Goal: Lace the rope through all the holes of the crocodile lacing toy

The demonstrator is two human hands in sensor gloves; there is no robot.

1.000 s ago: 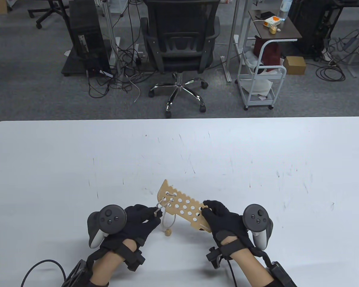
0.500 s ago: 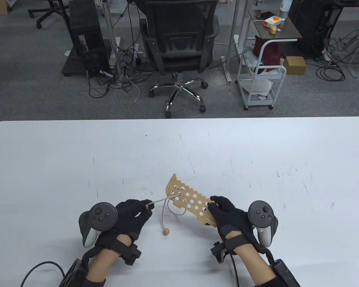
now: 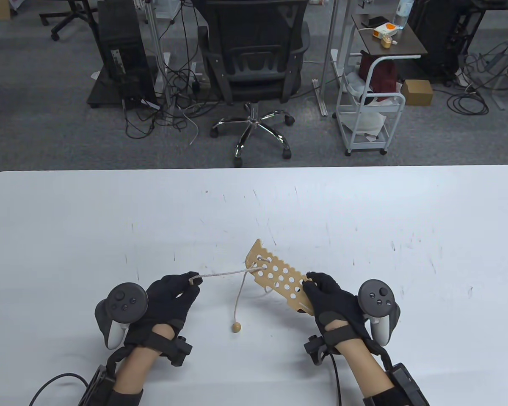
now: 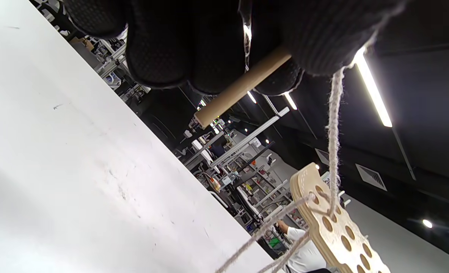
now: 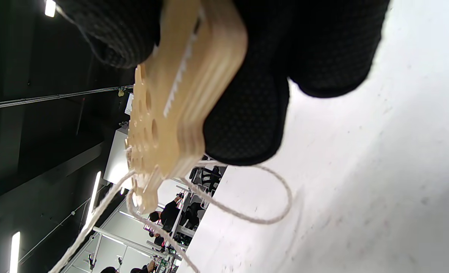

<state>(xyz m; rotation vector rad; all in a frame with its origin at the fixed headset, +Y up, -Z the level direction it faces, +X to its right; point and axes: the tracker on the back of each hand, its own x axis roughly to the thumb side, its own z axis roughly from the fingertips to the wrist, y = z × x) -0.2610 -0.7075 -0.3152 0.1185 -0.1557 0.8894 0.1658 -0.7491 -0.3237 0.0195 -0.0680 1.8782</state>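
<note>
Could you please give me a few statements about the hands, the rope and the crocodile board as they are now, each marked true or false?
1. The left hand pinches the wooden needle at the rope's end. True.
2. The right hand lies flat on the table, holding nothing. False: its grip is on the near end of the crocodile board.
3. The rope runs taut from the left hand to holes at the board's far end. True.
4. The wooden bead is held in the right hand. False: it lies on the table between the hands.
5. Every hole in the board has rope through it. False: most holes show open.
</note>
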